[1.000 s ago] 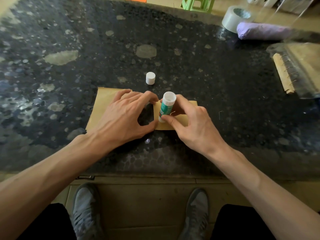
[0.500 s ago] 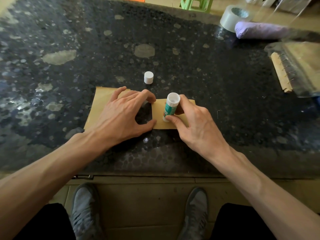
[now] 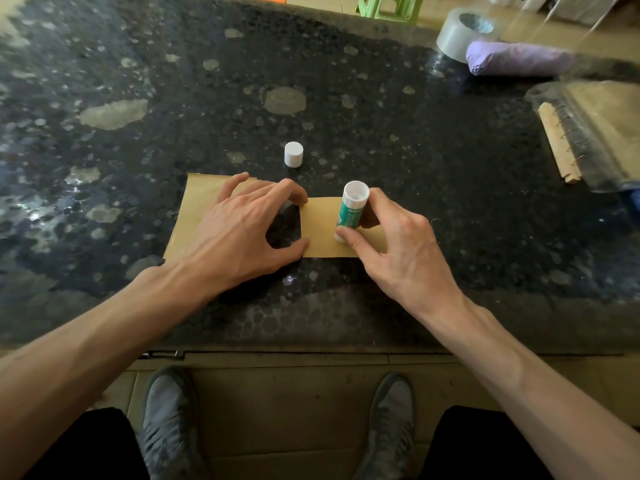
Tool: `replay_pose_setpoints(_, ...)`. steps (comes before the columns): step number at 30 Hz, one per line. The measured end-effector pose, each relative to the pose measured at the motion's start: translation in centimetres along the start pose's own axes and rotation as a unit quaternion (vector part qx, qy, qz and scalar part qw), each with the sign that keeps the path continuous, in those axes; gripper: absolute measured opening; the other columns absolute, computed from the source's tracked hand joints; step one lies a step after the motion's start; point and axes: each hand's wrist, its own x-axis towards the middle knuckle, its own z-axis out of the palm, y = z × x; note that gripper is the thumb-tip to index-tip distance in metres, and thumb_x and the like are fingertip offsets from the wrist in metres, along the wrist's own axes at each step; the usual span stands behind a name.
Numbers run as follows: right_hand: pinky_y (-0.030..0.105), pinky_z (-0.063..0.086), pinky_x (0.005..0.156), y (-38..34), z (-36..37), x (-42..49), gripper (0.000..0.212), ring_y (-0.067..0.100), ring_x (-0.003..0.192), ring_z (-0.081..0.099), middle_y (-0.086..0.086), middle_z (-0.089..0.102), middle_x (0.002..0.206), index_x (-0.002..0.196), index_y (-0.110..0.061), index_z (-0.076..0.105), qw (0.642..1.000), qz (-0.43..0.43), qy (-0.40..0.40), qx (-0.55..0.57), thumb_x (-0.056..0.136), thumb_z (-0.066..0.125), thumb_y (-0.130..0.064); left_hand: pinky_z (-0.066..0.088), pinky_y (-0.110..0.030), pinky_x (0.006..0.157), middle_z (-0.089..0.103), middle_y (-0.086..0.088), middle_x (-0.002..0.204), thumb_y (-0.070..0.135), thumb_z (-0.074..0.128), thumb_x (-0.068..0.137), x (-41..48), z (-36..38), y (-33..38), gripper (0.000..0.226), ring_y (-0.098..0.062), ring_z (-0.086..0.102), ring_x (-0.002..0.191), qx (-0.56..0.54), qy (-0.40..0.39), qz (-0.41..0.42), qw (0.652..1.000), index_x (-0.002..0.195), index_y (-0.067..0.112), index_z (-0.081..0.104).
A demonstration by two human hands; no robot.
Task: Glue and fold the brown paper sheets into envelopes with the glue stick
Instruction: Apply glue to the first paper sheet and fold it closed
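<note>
Glue stick (image 3: 350, 211) near upright, lower end on brown paper (image 3: 323, 233), pinched by right hand (image 3: 398, 247); left hand (image 3: 239, 233) spread.

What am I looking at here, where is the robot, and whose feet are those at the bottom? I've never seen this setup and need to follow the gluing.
There is no robot: a person works with two bare hands. The one camera sits on the person's head and looks forward and down, so the arms come in from below and the shoes on the floor are the person's own. The dark speckled table holds a brown paper sheet, a white cap standing just beyond it, and, at the far right, a tape roll, a purple bundle and a spiral-bound pad under clear plastic. The left hand presses the sheet down with spread fingers. The right hand grips the green and white glue stick, which stands on end on the sheet's right part.
</note>
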Motion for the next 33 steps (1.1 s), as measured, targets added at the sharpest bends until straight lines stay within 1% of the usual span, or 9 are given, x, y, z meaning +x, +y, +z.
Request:
replay_pose_setpoints(7,-0.002,0.039,0.086,0.6,-0.3,-0.3,0.036,-0.003,0.101,0.053,-0.017,0.056,0.110,0.127,-0.017,0.055,1.000,0.014,-0.011,0.010,0.099,0.072,-0.031,0.026,-0.048,0.124,0.067,0.013,0.120,0.057,0.068,0.086,0.1,0.0,-0.1,0.049,-0.014,0.060,0.121,0.001,-0.003,0.000,1.000,0.123,0.030,0.052)
replay_pose_setpoints(11,-0.002,0.037,0.085,0.7,-0.4,-0.4,0.033,-0.003,0.099,0.053,-0.012,0.060,0.110,0.127,-0.012,0.056,0.999,0.017,-0.014,0.028,0.099,0.070,-0.021,0.026,-0.047,0.124,0.067,0.013,0.120,0.056,0.067,0.086,0.1,0.1,-0.2,0.048,-0.014,0.059,0.120,-0.004,-0.004,-0.001,1.000,0.123,0.029,0.053)
replay_pose_setpoints(15,-0.003,0.037,0.083,1.0,-0.5,-0.6,0.036,-0.007,0.103,0.047,-0.011,0.056,0.111,0.133,-0.006,0.055,0.999,0.027,-0.020,0.043,0.100,0.067,-0.011,0.025,-0.047,0.125,0.067,0.012,0.120,0.057,0.066,0.086,0.1,0.1,-0.2,0.048,-0.013,0.059,0.120,-0.006,-0.005,-0.002,1.000,0.123,0.029,0.053)
replay_pose_setpoints(17,-0.004,0.037,0.085,1.1,-0.6,-0.6,0.036,-0.007,0.104,0.047,-0.011,0.056,0.111,0.133,-0.006,0.055,0.998,0.030,-0.020,0.047,0.100,0.067,-0.013,0.025,-0.047,0.125,0.067,0.012,0.120,0.057,0.066,0.086,0.1,0.1,-0.2,0.048,-0.014,0.059,0.120,-0.007,-0.005,-0.002,1.000,0.123,0.029,0.053)
replay_pose_setpoints(23,-0.001,0.041,0.085,1.4,-0.7,-0.6,0.034,-0.002,0.103,0.054,-0.014,0.059,0.112,0.123,-0.016,0.057,0.999,0.030,0.001,0.031,0.098,0.073,-0.032,0.026,-0.048,0.124,0.067,0.011,0.118,0.057,0.067,0.086,0.1,0.2,-0.3,0.048,-0.015,0.060,0.118,-0.005,-0.004,0.001,1.000,0.123,0.029,0.053)
replay_pose_setpoints(27,0.005,0.047,0.086,1.4,-0.7,-0.5,0.036,0.001,0.102,0.059,-0.013,0.062,0.114,0.121,-0.017,0.058,0.998,0.034,0.023,0.037,0.096,0.074,-0.038,0.026,-0.048,0.124,0.067,0.010,0.119,0.064,0.062,0.086,0.1,0.1,-0.3,0.051,-0.016,0.060,0.118,-0.008,-0.010,0.000,1.000,0.123,0.030,0.052)
replay_pose_setpoints(29,0.011,0.052,0.086,1.5,-0.5,-0.6,0.036,0.004,0.100,0.061,-0.010,0.064,0.112,0.120,-0.018,0.058,0.998,0.037,0.029,0.043,0.096,0.074,-0.038,0.027,-0.048,0.124,0.068,0.010,0.119,0.065,0.057,0.084,0.1,0.1,-0.3,0.052,-0.016,0.061,0.118,-0.008,-0.010,0.000,1.000,0.123,0.030,0.053)
replay_pose_setpoints(31,0.020,0.054,0.083,1.5,-0.4,-0.6,0.033,0.008,0.097,0.063,-0.007,0.065,0.107,0.117,-0.018,0.057,0.997,0.037,0.038,0.047,0.097,0.075,-0.037,0.026,-0.048,0.124,0.068,0.010,0.119,0.065,0.058,0.085,0.2,0.0,-0.3,0.052,-0.016,0.061,0.119,-0.008,-0.009,0.000,1.000,0.123,0.031,0.052)
replay_pose_setpoints(33,0.024,0.054,0.079,1.5,-0.4,-0.7,0.032,0.010,0.094,0.063,-0.006,0.064,0.103,0.116,-0.018,0.057,0.997,0.039,0.044,0.050,0.097,0.075,-0.036,0.026,-0.048,0.124,0.068,0.010,0.120,0.064,0.062,0.086,0.2,0.0,-0.4,0.051,-0.016,0.061,0.120,-0.009,-0.010,0.001,1.000,0.123,0.031,0.053)
